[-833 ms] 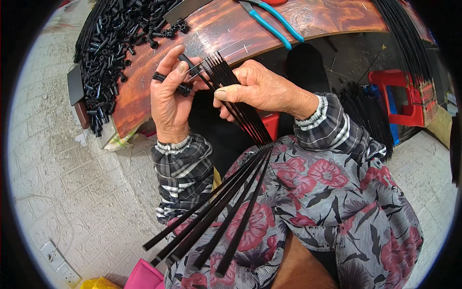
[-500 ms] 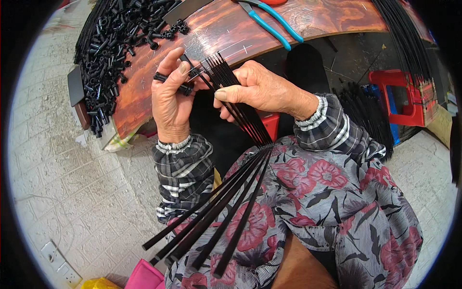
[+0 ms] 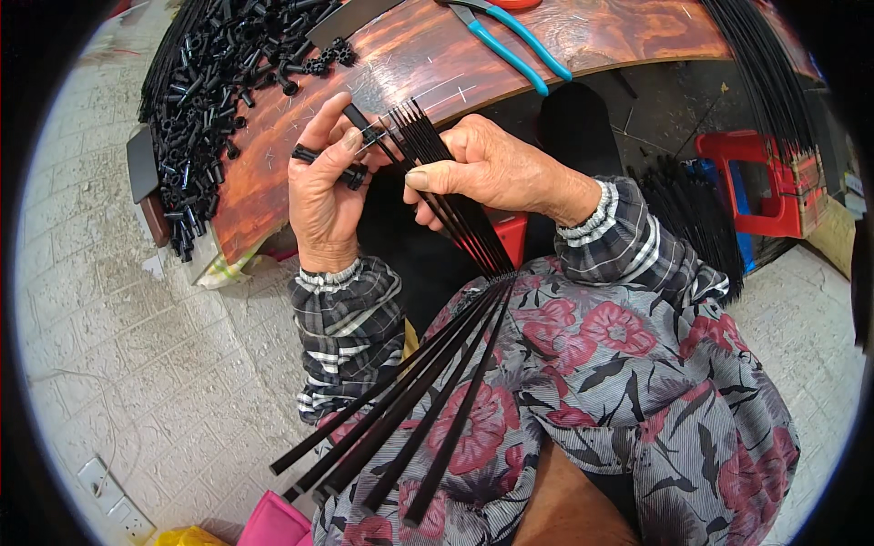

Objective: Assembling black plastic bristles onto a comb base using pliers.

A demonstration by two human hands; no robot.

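My left hand [image 3: 320, 205] is closed on small black plastic fittings. One tube-shaped fitting [image 3: 357, 116] sticks up at its fingertips, touching or close to the tips of a fan of thin black rods [image 3: 417, 127]; the exact contact is too small to make out. Other black pieces show between the fingers and by the palm. My right hand [image 3: 496, 173] grips the rods just below their tips, thumb laid across them. Lower down, the bundle gathers at a joint above my lap and spreads into thicker black rods [image 3: 355, 455] resting over the flowered apron [image 3: 628, 337].
On the wood-patterned tabletop [image 3: 401, 55] lie a heap of black plastic fittings [image 3: 205, 100] and blue-handled pliers [image 3: 523, 55]. More thin black rods [image 3: 756, 64] hang over its right side. A red stool [image 3: 765, 218] stands at right, near a dark rod bundle [image 3: 687, 214].
The fitting at my left fingertips has turned slightly and shows more of its side. My left fingers have shifted a little; my right hand and the rods look nearly still.
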